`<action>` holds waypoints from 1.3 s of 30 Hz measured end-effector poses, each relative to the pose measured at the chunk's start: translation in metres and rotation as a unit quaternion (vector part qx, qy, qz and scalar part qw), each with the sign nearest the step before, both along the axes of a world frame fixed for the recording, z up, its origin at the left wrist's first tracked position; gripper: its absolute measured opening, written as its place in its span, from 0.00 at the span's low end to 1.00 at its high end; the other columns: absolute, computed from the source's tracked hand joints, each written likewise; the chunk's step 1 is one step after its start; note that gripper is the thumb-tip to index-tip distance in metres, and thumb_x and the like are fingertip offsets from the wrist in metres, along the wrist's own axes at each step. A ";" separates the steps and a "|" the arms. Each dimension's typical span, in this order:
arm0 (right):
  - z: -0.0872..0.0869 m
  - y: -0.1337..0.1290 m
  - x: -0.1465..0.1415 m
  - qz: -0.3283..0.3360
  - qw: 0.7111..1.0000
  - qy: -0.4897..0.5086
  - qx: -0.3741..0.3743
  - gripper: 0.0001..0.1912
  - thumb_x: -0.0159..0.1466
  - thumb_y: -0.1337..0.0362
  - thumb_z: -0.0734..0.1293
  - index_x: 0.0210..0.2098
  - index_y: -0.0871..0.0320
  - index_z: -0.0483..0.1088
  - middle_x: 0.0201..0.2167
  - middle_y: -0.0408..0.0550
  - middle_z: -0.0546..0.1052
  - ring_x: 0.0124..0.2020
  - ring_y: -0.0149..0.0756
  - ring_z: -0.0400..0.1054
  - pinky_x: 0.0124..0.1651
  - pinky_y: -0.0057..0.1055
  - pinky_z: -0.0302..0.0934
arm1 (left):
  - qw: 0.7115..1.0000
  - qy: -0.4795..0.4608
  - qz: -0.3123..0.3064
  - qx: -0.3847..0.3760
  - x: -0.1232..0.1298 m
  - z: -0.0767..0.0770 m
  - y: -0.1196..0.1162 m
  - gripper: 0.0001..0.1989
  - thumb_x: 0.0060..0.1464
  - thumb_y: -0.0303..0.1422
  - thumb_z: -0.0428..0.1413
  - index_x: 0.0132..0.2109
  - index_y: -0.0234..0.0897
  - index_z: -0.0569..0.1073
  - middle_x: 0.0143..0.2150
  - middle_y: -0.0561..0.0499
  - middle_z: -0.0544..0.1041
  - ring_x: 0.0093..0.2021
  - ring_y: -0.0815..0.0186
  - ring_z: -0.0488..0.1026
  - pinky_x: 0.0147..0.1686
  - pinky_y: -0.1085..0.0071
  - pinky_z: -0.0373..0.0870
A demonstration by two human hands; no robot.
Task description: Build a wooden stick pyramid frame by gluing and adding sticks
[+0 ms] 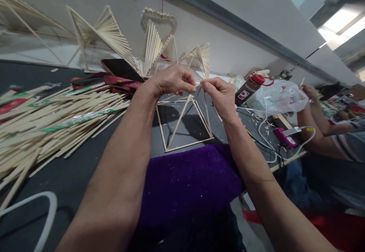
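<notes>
Thin wooden sticks form a frame [188,145] with a four-sided base on the dark table, and slanting sticks rise from its corners. Over its upper end, my left hand [175,80] pinches with thumb and fingers at a stick end. Close by on the right, my right hand [219,92] grips a thin stick between thumb and forefinger. The fingertips of both hands nearly meet, and the joint between them is partly hidden. A purple cloth [191,183] lies at the near table edge below the frame.
Loose wooden sticks [71,119] are piled at left. Twisted stick models [102,31] stand along the wall. A dark bottle with a red cap [249,88], a plastic bag [281,94] and a pink device with cables [285,137] are at right, beside another person's arm [310,122].
</notes>
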State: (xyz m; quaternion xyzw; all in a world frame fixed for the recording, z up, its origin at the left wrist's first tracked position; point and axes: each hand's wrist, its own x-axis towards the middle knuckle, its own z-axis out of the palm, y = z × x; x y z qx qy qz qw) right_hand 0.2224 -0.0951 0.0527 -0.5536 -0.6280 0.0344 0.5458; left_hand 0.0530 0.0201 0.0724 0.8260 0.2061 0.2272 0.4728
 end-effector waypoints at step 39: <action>0.003 -0.003 -0.004 -0.016 0.999 -0.036 0.010 0.08 0.63 0.61 0.69 0.31 0.54 0.79 0.27 0.40 0.77 0.30 0.30 0.68 0.39 0.32 0.63 | 0.999 -0.019 0.014 0.024 0.004 0.002 -0.008 0.04 0.45 0.25 0.63 0.32 0.33 0.78 0.21 0.56 0.71 0.23 0.72 0.69 0.27 0.74 0.64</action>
